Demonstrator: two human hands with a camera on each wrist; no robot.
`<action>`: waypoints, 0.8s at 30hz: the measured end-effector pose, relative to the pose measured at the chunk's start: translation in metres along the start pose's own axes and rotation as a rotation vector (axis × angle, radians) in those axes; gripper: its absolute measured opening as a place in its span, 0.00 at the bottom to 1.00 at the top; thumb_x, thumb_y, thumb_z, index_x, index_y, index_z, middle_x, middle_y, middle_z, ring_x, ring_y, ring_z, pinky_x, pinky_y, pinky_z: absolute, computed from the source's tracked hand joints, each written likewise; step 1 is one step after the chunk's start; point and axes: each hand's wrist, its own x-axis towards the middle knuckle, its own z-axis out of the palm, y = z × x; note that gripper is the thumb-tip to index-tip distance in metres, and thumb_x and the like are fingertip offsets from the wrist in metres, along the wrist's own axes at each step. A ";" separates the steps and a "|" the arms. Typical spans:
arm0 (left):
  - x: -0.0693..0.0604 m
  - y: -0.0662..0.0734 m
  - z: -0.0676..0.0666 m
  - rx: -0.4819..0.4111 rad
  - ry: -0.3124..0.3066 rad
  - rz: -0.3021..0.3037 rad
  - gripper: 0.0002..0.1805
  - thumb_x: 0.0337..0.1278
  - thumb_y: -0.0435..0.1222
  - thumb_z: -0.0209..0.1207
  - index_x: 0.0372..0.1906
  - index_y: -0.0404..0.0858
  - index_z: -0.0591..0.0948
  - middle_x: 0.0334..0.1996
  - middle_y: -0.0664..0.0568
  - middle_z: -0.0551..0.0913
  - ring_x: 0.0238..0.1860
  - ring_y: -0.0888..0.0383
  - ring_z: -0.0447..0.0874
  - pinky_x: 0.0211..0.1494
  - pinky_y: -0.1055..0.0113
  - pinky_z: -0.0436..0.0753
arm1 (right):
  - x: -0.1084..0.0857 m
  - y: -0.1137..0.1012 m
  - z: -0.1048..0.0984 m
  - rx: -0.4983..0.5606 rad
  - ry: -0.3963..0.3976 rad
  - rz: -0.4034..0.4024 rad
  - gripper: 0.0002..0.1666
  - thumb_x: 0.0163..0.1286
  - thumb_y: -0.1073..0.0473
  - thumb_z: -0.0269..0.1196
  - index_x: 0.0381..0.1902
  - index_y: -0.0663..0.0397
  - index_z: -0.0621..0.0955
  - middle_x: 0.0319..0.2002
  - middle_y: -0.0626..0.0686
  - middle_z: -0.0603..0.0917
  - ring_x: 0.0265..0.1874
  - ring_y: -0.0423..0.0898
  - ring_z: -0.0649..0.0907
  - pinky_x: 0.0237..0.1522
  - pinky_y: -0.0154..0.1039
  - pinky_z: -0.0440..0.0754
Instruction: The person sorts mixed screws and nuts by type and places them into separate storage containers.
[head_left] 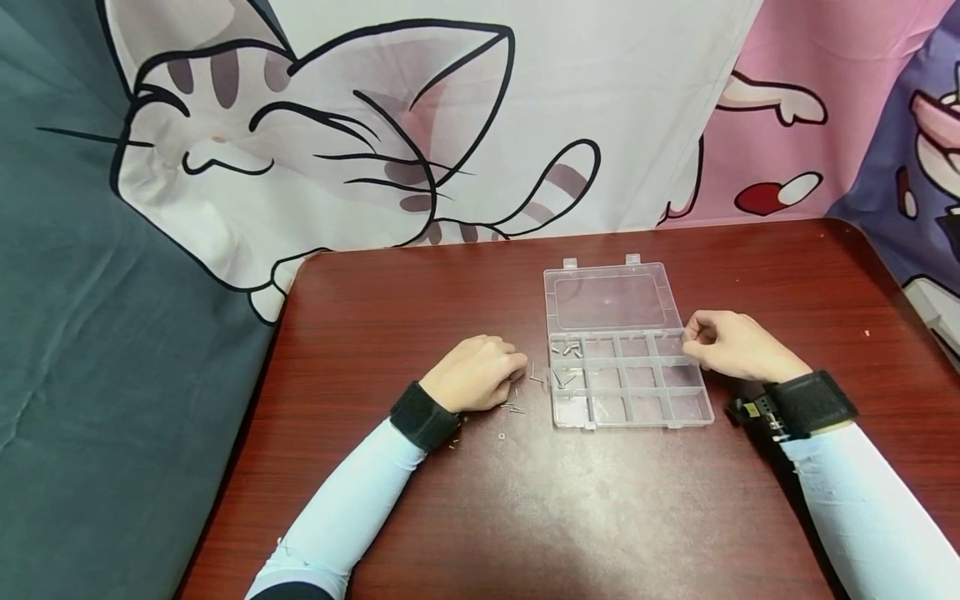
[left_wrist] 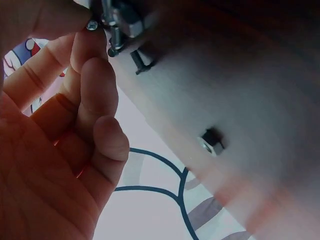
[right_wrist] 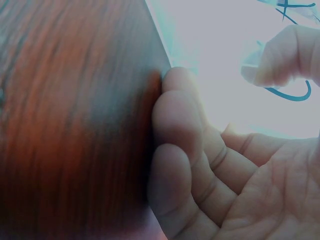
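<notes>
My left hand (head_left: 480, 372) is low over the table, left of a clear compartment box (head_left: 624, 362). In the left wrist view, the thumb and forefinger of this hand (left_wrist: 65, 95) pinch a small screw (left_wrist: 92, 25) by its head end. More screws (head_left: 513, 407) lie beside and below the hand, and a metal nut (left_wrist: 212, 142) stands near it. My right hand (head_left: 738, 343) rests at the box's right edge, fingers loosely bent. In the right wrist view, the thumb of that hand (right_wrist: 215, 165) is apart from the fingers, which hold nothing visible.
The box's lid (head_left: 611, 298) is folded back, away from me. Several screws (head_left: 572, 348) lie in its left compartments. A small ring-shaped piece (head_left: 502, 437) lies on the brown table (head_left: 450, 292), near loose bits by the left wrist. Printed cloth (head_left: 630, 75) hangs behind the table.
</notes>
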 end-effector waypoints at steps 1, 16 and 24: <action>0.000 0.000 -0.001 0.001 -0.003 -0.004 0.10 0.45 0.27 0.59 0.27 0.47 0.79 0.22 0.60 0.76 0.27 0.58 0.77 0.36 0.62 0.79 | 0.000 0.000 0.000 -0.001 0.001 -0.001 0.02 0.65 0.59 0.62 0.34 0.51 0.80 0.23 0.47 0.81 0.23 0.40 0.80 0.29 0.35 0.72; 0.002 -0.003 -0.017 -0.053 0.071 0.008 0.08 0.48 0.27 0.57 0.30 0.43 0.75 0.27 0.55 0.68 0.20 0.59 0.67 0.27 0.69 0.73 | -0.002 0.000 -0.001 0.001 0.000 0.016 0.02 0.63 0.59 0.62 0.34 0.50 0.79 0.23 0.46 0.81 0.24 0.40 0.79 0.29 0.35 0.71; 0.009 0.006 -0.023 -0.075 0.111 0.081 0.07 0.53 0.27 0.57 0.31 0.43 0.76 0.27 0.56 0.68 0.22 0.60 0.67 0.30 0.69 0.74 | 0.001 0.002 0.000 0.003 -0.006 0.020 0.02 0.64 0.59 0.62 0.34 0.50 0.79 0.23 0.46 0.81 0.24 0.41 0.80 0.29 0.35 0.71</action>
